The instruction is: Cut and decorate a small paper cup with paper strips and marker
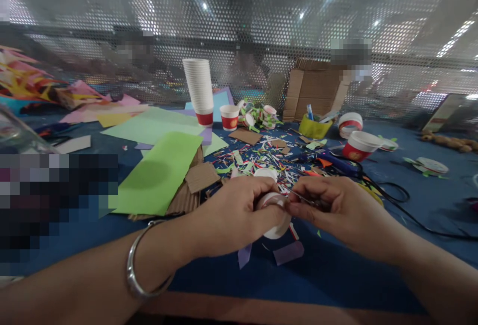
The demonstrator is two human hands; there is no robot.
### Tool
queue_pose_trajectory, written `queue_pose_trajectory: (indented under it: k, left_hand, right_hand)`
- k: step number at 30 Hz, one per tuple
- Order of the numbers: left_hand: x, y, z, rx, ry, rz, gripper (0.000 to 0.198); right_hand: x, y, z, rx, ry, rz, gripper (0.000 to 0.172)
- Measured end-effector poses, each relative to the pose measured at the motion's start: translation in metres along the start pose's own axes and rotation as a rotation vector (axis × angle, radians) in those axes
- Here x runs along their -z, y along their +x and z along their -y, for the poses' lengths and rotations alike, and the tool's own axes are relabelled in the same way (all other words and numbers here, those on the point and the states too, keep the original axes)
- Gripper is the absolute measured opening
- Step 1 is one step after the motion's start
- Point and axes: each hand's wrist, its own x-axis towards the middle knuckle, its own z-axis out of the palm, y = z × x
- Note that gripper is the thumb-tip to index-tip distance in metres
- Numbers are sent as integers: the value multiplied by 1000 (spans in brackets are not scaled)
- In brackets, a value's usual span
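Observation:
My left hand (239, 210) is closed around a small white paper cup piece (278, 229), thumb across its near side. At the right edge of that piece, my right hand (343, 208) pinches a thin metal tool (303, 197). The tool's slim tip points left toward the paper; the rest is hidden by the fingers, so its kind is unclear. Purple paper scraps (289, 254) lie on the blue tabletop just below the hands. Paper clippings (257, 153) in white, red and green are scattered beyond them.
A tall stack of paper cups (197, 86) stands behind green sheets (157, 175). Near a red-and-white cup (361, 146) lies a blue glue gun (336, 162), its black cord (414, 220) running right. Farther back are a yellow container (315, 127) and a cardboard box (313, 88).

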Motion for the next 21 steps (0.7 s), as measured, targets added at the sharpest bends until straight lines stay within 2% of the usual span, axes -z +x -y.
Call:
queue_pose_trajectory:
  k: [4, 12, 21]
  left_hand:
    - [5, 4, 3, 35, -198, 121, 18]
    - [4, 5, 0, 143, -667, 261, 27]
    - [0, 3, -7, 27, -684, 276, 31]
  right_hand:
    - [0, 1, -3, -29, 191, 40, 24]
    - [5, -2, -7, -91, 502, 137, 25]
    - [10, -6, -9, -144, 707, 248, 25]
